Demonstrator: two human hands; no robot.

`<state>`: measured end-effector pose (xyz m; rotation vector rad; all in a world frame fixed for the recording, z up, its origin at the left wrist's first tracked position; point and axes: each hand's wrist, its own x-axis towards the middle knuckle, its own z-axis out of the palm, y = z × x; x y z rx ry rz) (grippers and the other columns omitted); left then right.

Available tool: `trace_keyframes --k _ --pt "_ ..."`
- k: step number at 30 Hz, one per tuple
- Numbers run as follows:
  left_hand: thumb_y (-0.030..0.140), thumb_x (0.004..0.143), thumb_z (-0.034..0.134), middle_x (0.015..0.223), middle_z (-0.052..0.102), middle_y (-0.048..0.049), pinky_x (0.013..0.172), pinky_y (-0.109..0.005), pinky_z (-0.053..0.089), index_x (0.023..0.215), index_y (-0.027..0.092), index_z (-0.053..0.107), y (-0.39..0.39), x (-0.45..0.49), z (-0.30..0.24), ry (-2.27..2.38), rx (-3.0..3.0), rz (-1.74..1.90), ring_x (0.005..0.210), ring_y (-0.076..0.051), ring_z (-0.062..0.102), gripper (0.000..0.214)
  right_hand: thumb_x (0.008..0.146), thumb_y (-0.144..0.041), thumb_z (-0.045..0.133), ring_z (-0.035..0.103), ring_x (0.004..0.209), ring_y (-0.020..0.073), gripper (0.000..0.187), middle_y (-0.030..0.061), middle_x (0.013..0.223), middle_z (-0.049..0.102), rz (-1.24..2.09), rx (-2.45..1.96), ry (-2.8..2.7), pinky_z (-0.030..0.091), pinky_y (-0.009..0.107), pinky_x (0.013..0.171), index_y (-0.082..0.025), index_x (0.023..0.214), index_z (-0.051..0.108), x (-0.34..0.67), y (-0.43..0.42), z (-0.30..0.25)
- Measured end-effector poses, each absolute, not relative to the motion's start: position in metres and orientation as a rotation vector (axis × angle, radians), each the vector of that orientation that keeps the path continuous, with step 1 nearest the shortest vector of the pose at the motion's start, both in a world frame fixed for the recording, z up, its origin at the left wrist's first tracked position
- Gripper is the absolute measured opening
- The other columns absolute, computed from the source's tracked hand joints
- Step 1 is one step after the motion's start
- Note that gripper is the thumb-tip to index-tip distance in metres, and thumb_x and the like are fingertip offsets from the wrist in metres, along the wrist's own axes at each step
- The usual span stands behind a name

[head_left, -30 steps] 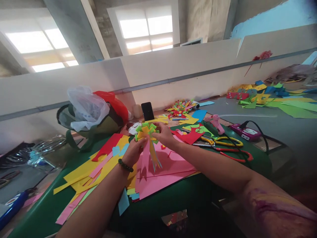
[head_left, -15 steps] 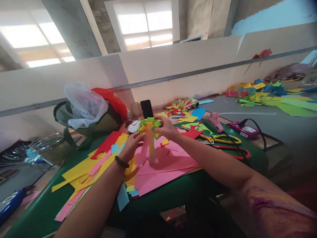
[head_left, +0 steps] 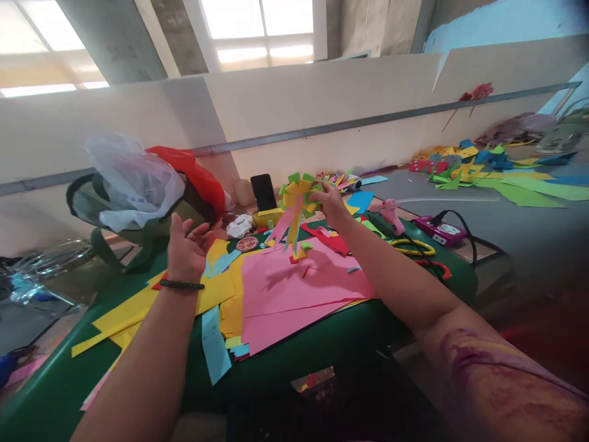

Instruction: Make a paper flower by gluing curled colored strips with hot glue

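My right hand [head_left: 330, 201] is closed on a paper flower [head_left: 297, 195] made of yellow and green loops with pink and yellow strips hanging down. It holds the flower up above the pink paper sheets [head_left: 294, 291] on the green table [head_left: 285, 368]. My left hand [head_left: 184, 245] is raised over the yellow paper sheets [head_left: 133, 310], fingers apart and holding nothing. A dark bead bracelet [head_left: 181, 285] sits on that wrist.
A phone [head_left: 264, 191] stands upright behind the flower. A pink glue gun [head_left: 389, 212], scissors [head_left: 416, 247] and a pink device with a black cable [head_left: 442, 231] lie to the right. At the left, a clear plastic bag [head_left: 131, 184] tops a dark bag. More coloured paper [head_left: 501, 178] lies far right.
My left hand has let go of the flower and moved left, opening. My right hand has lifted the flower up and to the right. The view has shifted.
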<state>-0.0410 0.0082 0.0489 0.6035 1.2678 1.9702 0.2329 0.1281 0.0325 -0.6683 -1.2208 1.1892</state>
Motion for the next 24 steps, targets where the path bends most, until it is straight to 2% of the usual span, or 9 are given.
trace_keyframes --k 2,4,7,11,13,16,20,24 --pt "0.062 0.087 0.051 0.074 0.066 -0.0002 0.054 -0.021 0.049 0.095 0.021 0.056 0.005 -0.023 0.046 1.221 0.751 1.800 0.063 -0.012 0.064 0.042 0.050 -0.023 0.060 0.058 0.074 0.0149 0.048 -0.0016 0.086 0.063 1.238 -0.624 -1.333 0.047 0.023 0.060 -0.018 0.098 0.061 0.225 0.118 0.030" --pt "0.064 0.079 0.061 0.081 0.067 -0.0018 0.058 -0.024 0.052 0.103 0.021 0.059 0.001 -0.001 0.040 1.178 0.933 1.600 0.068 -0.015 0.066 0.050 0.051 -0.021 0.063 0.060 0.075 0.0164 0.052 -0.0006 0.088 0.064 1.303 -0.625 -1.534 0.049 0.025 0.061 -0.018 0.103 0.062 0.211 0.103 0.023" --pt "0.046 0.066 0.079 0.081 0.068 -0.0005 0.053 -0.022 0.048 0.108 0.020 0.065 -0.006 0.023 0.027 1.159 1.121 1.301 0.066 -0.015 0.063 0.051 0.055 -0.018 0.066 0.061 0.078 0.0175 0.050 0.0017 0.093 0.066 1.325 -0.635 -1.777 0.050 0.027 0.064 -0.017 0.104 0.064 0.189 0.082 0.011" --pt "0.021 0.051 0.085 0.069 0.068 0.0001 0.046 -0.020 0.042 0.081 0.014 0.070 -0.006 0.020 0.019 1.205 1.159 1.237 0.054 -0.011 0.058 0.034 0.064 -0.024 0.074 0.063 0.081 0.0153 0.039 0.0031 0.098 0.069 1.327 -0.543 -1.814 0.052 0.025 0.069 -0.018 0.101 0.065 0.180 0.073 0.009" --pt "0.017 0.051 0.082 0.064 0.067 -0.0001 0.046 -0.020 0.044 0.072 0.013 0.069 -0.002 0.008 0.022 1.251 1.070 1.349 0.052 -0.011 0.058 0.026 0.073 -0.034 0.073 0.065 0.080 0.0140 0.034 0.0014 0.091 0.069 1.336 -0.515 -1.694 0.053 0.025 0.070 -0.019 0.101 0.063 0.188 0.081 0.014" --pt "0.008 0.054 0.075 0.068 0.070 -0.0005 0.052 -0.020 0.052 0.073 0.013 0.068 0.004 -0.012 0.034 1.246 0.861 1.636 0.057 -0.012 0.064 0.021 0.081 -0.038 0.066 0.064 0.068 0.0108 0.022 -0.0030 0.072 0.064 1.200 -0.593 -1.462 0.053 0.022 0.064 -0.019 0.092 0.061 0.205 0.101 0.020" --pt "0.002 0.059 0.067 0.065 0.070 0.0008 0.051 -0.019 0.055 0.073 0.012 0.066 0.005 -0.026 0.048 1.248 0.665 1.786 0.054 -0.011 0.064 0.017 0.078 -0.026 0.065 0.060 0.056 0.0098 0.011 -0.0067 0.058 0.056 1.002 -0.761 -1.383 0.048 0.020 0.053 -0.019 0.080 0.057 0.216 0.123 0.017" --pt "-0.001 0.062 0.064 0.064 0.069 0.0003 0.051 -0.017 0.055 0.073 0.011 0.067 0.002 -0.029 0.053 1.264 0.642 1.783 0.052 -0.010 0.064 0.017 0.078 -0.022 0.062 0.061 0.055 0.0114 0.006 -0.0070 0.055 0.055 0.918 -0.799 -1.486 0.046 0.021 0.053 -0.019 0.080 0.057 0.214 0.129 0.007"
